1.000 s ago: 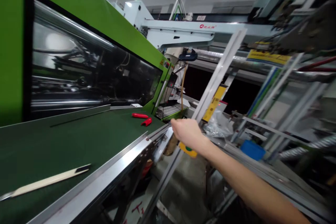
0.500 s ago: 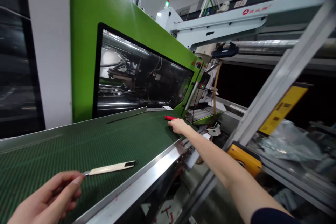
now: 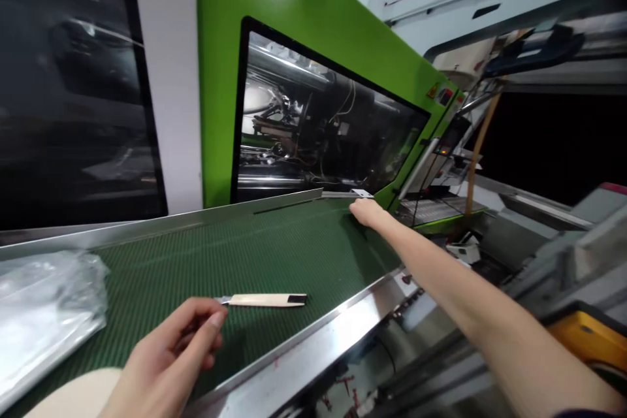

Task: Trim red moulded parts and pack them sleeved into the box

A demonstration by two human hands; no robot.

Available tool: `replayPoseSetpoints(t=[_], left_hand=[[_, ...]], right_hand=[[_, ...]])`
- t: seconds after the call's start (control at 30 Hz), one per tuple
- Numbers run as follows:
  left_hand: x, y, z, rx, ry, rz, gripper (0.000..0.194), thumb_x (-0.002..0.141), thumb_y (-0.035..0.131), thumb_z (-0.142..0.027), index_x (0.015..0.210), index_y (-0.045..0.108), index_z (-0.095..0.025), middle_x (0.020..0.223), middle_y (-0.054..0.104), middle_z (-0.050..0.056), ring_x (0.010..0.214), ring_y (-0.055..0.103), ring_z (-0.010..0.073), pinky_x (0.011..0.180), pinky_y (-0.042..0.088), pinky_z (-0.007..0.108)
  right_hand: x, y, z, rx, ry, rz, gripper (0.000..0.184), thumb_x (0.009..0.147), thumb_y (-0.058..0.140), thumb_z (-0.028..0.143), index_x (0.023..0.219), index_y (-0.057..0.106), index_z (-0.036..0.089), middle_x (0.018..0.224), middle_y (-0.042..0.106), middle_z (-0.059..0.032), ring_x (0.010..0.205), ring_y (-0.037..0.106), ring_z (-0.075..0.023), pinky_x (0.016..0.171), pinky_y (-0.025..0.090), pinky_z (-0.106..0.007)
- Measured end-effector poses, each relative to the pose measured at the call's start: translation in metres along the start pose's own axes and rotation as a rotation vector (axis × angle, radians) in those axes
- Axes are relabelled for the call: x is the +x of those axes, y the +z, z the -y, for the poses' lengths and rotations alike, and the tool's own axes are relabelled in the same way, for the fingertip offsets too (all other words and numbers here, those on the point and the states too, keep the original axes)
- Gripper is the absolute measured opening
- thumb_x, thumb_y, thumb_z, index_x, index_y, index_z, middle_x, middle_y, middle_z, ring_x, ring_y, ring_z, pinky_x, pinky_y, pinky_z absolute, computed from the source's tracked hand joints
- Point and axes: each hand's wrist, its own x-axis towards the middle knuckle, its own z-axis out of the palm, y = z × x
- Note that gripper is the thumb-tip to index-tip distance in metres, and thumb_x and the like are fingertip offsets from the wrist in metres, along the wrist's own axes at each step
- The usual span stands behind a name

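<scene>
My left hand (image 3: 169, 356) is low at the near edge of the green conveyor belt (image 3: 274, 251). Its thumb and fingers are pinched together at the metal tip of a cream utility knife (image 3: 267, 300) that lies flat on the belt. My right arm stretches far across to the belt's back corner. My right hand (image 3: 367, 212) rests there knuckles up, its fingers curled down onto the belt beside the green machine's window (image 3: 333, 137). What is under those fingers is hidden.
A clear plastic bag (image 3: 46, 304) lies on the belt at the left. A steel side rail (image 3: 323, 330) runs along the belt's near edge. Past the belt's end are a keypad shelf (image 3: 435, 209) and a yellow box (image 3: 590, 336) at lower right.
The view swung left. My right hand reached from the frame post onto the belt and now covers the spot where two red pieces lay. My left hand came in at the knife's tip.
</scene>
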Motion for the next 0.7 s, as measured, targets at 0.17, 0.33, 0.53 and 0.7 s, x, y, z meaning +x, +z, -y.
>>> replayPoseSetpoints(t=[0.17, 0.33, 0.53, 0.7], left_hand=[[0.0, -0.004, -0.009, 0.076, 0.071, 0.124, 0.04, 0.078, 0.059, -0.059, 0.084, 0.06, -0.019, 0.064, 0.056, -0.001, 0.058, 0.052, 0.014, 0.055, 0.042, 0.023], [0.002, -0.007, -0.005, 0.133, 0.201, 0.126, 0.034, 0.088, 0.05, -0.051, 0.084, 0.059, -0.018, 0.065, 0.055, -0.001, 0.055, 0.053, 0.0133, 0.05, 0.042, 0.023], [-0.011, 0.004, -0.001, 0.246, 0.486, -0.018, 0.027, 0.086, 0.055, -0.032, 0.11, 0.057, -0.018, 0.094, 0.062, 0.006, 0.087, 0.06, 0.02, 0.08, 0.049, 0.034], [-0.054, 0.003, 0.004, 0.321, 0.813, -0.178, 0.048, 0.084, 0.055, -0.013, 0.13, 0.047, -0.024, 0.127, 0.047, 0.01, 0.119, 0.046, 0.0211, 0.101, 0.039, 0.037]], right_hand=[[-0.029, -0.03, 0.064, -0.033, -0.219, -0.161, 0.031, 0.094, 0.058, 0.034, 0.117, 0.058, 0.014, 0.116, 0.06, -0.0087, 0.1, 0.061, -0.0199, 0.086, 0.053, -0.041], [-0.069, -0.048, 0.139, 0.009, -0.43, -0.324, 0.026, 0.094, 0.058, 0.029, 0.114, 0.059, 0.014, 0.109, 0.062, -0.0066, 0.089, 0.063, -0.016, 0.077, 0.056, -0.034], [-0.139, -0.07, 0.165, 0.166, -0.543, -0.601, 0.041, 0.096, 0.046, 0.014, 0.138, 0.043, 0.015, 0.103, 0.061, -0.0084, 0.074, 0.063, -0.0148, 0.06, 0.055, -0.029], [-0.218, -0.09, 0.188, 0.54, -0.714, -0.854, 0.037, 0.103, 0.023, 0.02, 0.137, 0.038, 0.019, 0.105, 0.06, -0.0069, 0.091, 0.062, -0.0105, 0.074, 0.054, -0.022]])
